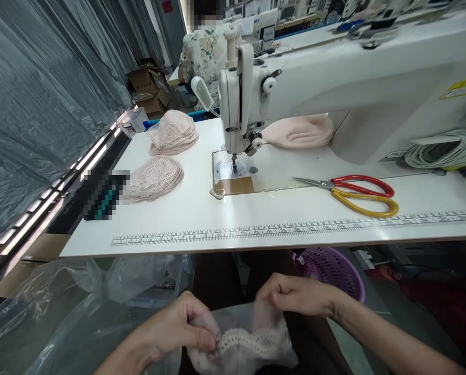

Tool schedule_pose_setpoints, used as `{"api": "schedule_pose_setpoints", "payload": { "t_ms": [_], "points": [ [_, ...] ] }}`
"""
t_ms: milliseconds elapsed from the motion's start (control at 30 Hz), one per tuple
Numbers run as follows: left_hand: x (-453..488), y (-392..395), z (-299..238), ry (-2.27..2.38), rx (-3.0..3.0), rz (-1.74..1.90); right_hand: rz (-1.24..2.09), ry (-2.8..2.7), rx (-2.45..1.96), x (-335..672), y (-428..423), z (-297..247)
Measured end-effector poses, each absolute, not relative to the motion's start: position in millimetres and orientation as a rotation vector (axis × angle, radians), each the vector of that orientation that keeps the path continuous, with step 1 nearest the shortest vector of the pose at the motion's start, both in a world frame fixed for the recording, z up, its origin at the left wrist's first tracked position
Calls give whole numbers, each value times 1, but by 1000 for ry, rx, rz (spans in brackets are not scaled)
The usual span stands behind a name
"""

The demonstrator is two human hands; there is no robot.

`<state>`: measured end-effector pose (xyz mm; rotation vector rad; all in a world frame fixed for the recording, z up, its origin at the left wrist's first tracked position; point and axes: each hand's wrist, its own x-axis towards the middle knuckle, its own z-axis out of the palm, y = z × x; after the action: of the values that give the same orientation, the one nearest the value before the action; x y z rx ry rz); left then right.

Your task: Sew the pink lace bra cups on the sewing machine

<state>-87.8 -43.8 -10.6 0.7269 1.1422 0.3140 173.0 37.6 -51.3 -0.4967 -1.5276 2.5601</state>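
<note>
Below the table edge, in my lap, my left hand (182, 325) pinches the lace edge of a pale pink lace fabric piece (244, 346). My right hand (295, 294) is closed on the upper part of the same piece, fingers curled into the cloth. Both hands sit close together. On the white sewing table (201, 219) above stands a white sewing machine (295, 78), its needle over the metal plate (227, 174).
Two heaps of pink lace pieces (157, 177) (173, 133) lie at the table's left, a pink padded cup (299, 131) behind the needle. Red and yellow scissors (358, 192) lie at right. A clear plastic bag (80, 307) is at lower left, a purple basket (334, 271) under the table. Another person (204, 49) sits beyond.
</note>
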Motion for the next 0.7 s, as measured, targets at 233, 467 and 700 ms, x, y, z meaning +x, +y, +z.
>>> {"api": "schedule_pose_setpoints", "payload": {
  "t_ms": [233,467,700],
  "points": [
    [-107,-63,-23,1210,606,588,2507,-995,-543,159,13,-78],
    [-125,-73,-27,1292,688,549,2383,-938,-661,137,-7,-78],
    [-139,-74,-24,1292,932,476,2270,-1316,-673,140,7,-51]
  ]
}}
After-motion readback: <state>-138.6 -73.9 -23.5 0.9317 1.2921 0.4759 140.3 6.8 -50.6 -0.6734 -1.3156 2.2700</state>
